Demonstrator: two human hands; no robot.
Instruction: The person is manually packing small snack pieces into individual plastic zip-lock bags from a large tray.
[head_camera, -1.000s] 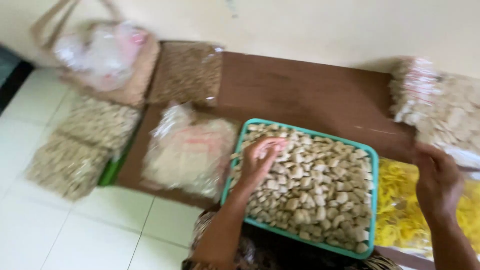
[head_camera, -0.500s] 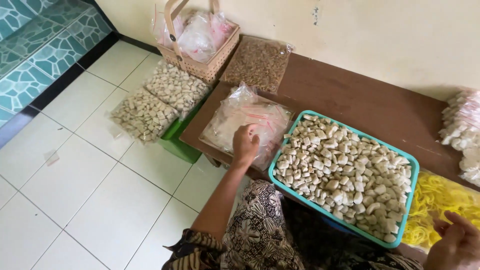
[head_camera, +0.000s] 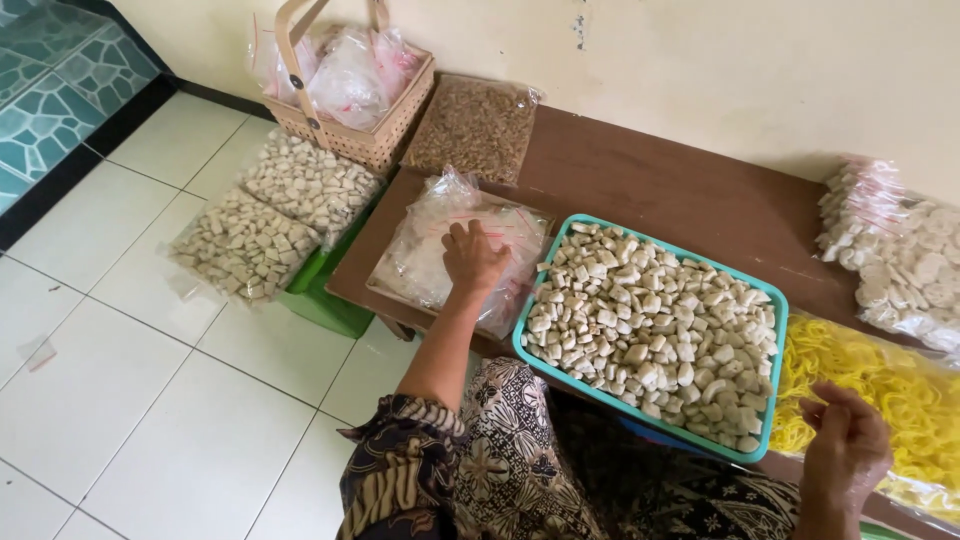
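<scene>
Low brown wooden worktop (head_camera: 690, 205) against a cream wall (head_camera: 760, 60), over a floor of white tiles (head_camera: 150, 400) edged by a dark strip and teal patterned tiles (head_camera: 40, 110) at upper left. On the worktop's near left corner, a stack of clear plastic bags (head_camera: 440, 240) with red sealing strips; left hand (head_camera: 473, 258) flat on top of it, palm down, fingers (head_camera: 462, 234) loosely spread and touching the plastic, nothing pinched. Just right of the stack and touching it, a teal tray (head_camera: 770, 300) heaped with pale, chunky crackers, its near edge overhanging the lap in dark batik cloth (head_camera: 500, 470). Right hand (head_camera: 846, 448) raised at lower right, near the tray's front corner, fingers curled inward toward the thumb; impossible to tell whether anything sits between them. Behind that hand, a bag of yellow noodle-like crackers (head_camera: 900, 400); beyond it, at the far right, a pile of bagged white round crackers (head_camera: 900, 255). At the worktop's far left end, a bag of small brown snacks (head_camera: 475, 128) beside a woven basket (head_camera: 365, 140) stuffed with crumpled plastic. On the floor left of the worktop, two flat bags of white cubes (head_camera: 275, 210) resting partly on a green tray (head_camera: 320, 295).
</scene>
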